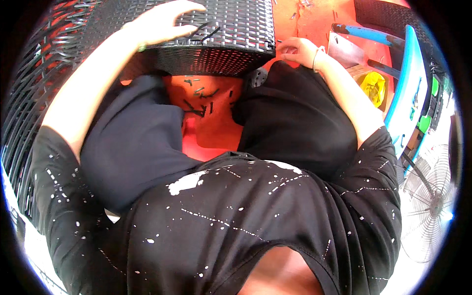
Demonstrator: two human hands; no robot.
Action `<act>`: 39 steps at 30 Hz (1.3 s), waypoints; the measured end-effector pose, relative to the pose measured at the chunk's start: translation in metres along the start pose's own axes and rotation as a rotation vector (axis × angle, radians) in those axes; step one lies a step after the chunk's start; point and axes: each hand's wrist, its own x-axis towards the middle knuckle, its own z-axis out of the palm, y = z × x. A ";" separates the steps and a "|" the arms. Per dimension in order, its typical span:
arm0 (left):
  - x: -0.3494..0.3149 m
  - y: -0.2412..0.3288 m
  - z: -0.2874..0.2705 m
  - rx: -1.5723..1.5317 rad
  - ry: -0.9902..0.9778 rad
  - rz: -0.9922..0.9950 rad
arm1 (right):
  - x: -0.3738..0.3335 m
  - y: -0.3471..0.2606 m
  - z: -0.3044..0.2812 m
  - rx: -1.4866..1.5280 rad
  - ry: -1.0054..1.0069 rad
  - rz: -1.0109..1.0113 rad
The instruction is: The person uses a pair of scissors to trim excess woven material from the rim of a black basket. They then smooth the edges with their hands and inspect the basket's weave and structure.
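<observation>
A black woven rattan piece (pixel 223 27) with a boxy corner stands before my knees. Over its top is my left hand (pixel 164 22), thumb and forefinger spread apart with nothing between them. Loose ends of black rattan strip (pixel 209 34) stick up from the weave close to the thumb tip. My right hand (pixel 301 51) is beside the right corner of the piece, above my right knee. Its fingers are loosely curved with a gap between them, and no object shows in them. Whether its fingertips touch the weave I cannot tell.
Several black strip offcuts (pixel 201 105) lie on the red floor (pixel 216 129) between my legs. More dark woven work (pixel 29 108) rises at the left. At the right are a blue-edged chair (pixel 400 93), a yellow plastic bag (pixel 373 88) in a box, and a fan (pixel 435 204).
</observation>
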 end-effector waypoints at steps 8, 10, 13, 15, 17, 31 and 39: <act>0.016 0.026 0.023 -0.033 -0.255 -0.255 | 0.006 0.006 -0.001 0.045 0.021 -0.023; 0.010 0.017 0.010 -0.129 -0.282 -0.442 | 0.009 -0.004 0.013 0.108 0.022 -0.009; 0.009 0.012 0.003 -0.059 -0.173 -0.352 | 0.014 -0.013 0.015 0.064 -0.053 0.065; 0.010 0.007 0.002 -0.016 -0.244 -0.352 | 0.017 -0.015 0.012 0.011 -0.023 0.040; 0.008 0.005 0.004 -0.055 -0.349 -0.419 | 0.018 -0.015 0.011 -0.024 0.010 -0.021; -0.001 -0.006 0.016 -0.031 -0.214 -0.288 | 0.018 -0.010 0.013 0.010 -0.023 0.013; -0.013 -0.009 0.029 -0.246 -0.215 -0.315 | 0.012 -0.009 0.011 0.026 -0.030 0.005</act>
